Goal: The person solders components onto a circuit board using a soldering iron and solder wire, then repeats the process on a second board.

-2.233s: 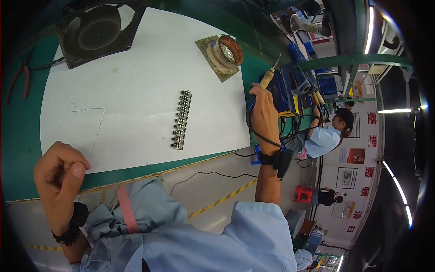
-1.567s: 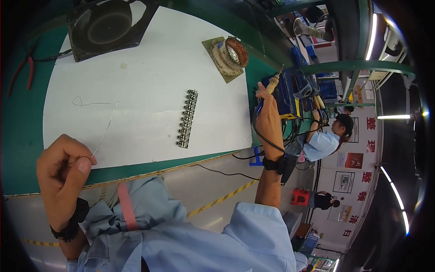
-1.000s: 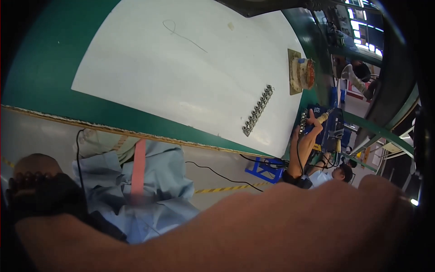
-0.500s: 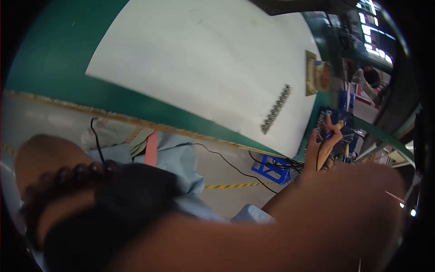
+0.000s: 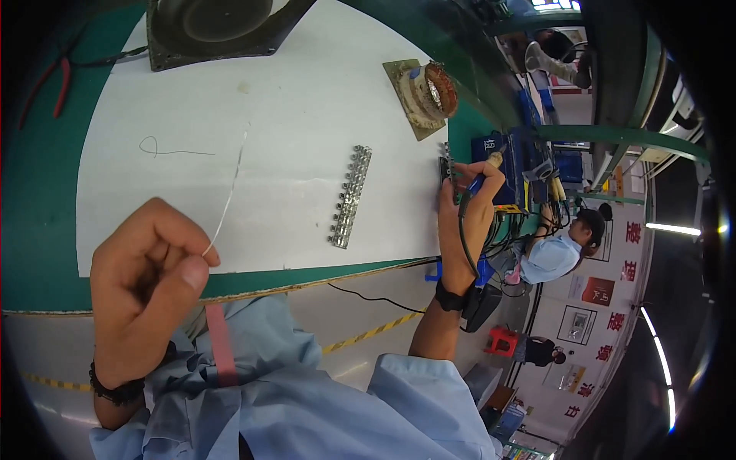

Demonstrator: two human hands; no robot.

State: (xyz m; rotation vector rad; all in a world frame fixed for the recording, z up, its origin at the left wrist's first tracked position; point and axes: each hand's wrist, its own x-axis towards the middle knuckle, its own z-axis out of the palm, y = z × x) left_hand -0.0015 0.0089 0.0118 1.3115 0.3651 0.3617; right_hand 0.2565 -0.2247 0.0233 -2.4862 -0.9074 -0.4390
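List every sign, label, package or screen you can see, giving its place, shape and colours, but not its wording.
Red square signs: a column on the far right wall, light characters.
Dark framed poster: same wall, rectangular, reddish-brown.
White framed picture: below it, rectangular, dark drawing.
No packages or screens can be made out.

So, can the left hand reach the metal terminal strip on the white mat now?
Probably yes. The left hand pinches a thin wire, and bare white mat lies between it and the terminal strip. Nothing blocks the way, though the fingers are occupied.
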